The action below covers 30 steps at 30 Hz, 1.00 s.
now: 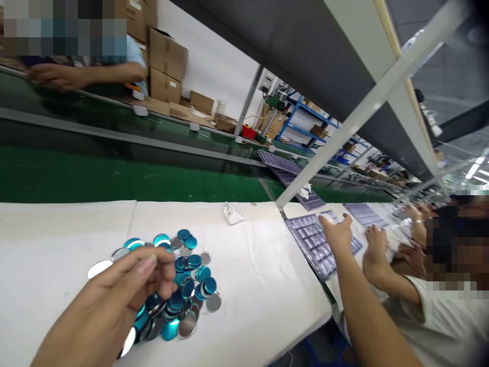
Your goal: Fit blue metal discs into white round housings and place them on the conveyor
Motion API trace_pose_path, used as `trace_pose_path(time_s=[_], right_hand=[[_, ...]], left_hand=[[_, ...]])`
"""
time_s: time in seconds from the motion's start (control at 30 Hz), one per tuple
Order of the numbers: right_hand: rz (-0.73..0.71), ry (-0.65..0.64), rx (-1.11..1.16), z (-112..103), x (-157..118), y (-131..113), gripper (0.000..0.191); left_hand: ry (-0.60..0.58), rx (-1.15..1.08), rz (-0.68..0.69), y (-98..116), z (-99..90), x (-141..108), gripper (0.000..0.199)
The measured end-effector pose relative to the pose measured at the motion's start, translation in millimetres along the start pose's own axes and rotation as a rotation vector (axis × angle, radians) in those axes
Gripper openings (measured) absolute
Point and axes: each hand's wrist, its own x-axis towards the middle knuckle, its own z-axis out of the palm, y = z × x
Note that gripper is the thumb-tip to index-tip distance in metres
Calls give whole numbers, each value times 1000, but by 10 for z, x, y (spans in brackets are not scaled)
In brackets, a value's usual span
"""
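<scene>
My left hand (126, 290) is above a loose pile of blue and silver discs (187, 288) on the white-covered table (260, 306). Its fingers are curled and the thumb lies against the index finger; anything between them is hidden. Over at the right, my right hand (338, 234) reaches across a clear compartment tray (315, 242), thumb and finger spread apart. No object shows gripped in it. The tray's compartments have a shiny, purplish look.
A crumpled white cloth (233, 214) lies near the back edge. Beyond runs a green conveyor (114, 173) with stacked trays (286, 176). A slanted metal post (344, 127) rises between the tables. A co-worker's hands (376, 250) are close on the right; another person sits across.
</scene>
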Motion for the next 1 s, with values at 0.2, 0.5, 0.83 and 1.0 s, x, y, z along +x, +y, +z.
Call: trace_pose_path(time_s=[0.2,0.5,0.83,1.0], right_hand=[[-597,-664,632,138,-1666,-731,95],[-973,-1024,350,600,-2069,-1206,26],[-987,-1224,-55,733,-1890,-1092,12],[-876,-1194,35,674,-1853,-1126,11]], left_hand=[[72,379,-22,121,294,-22,28],[22,-147,-46,197,286,18,29],[220,-98,-72,145,311,59,44],[250,12,-91,128,306,40,54]])
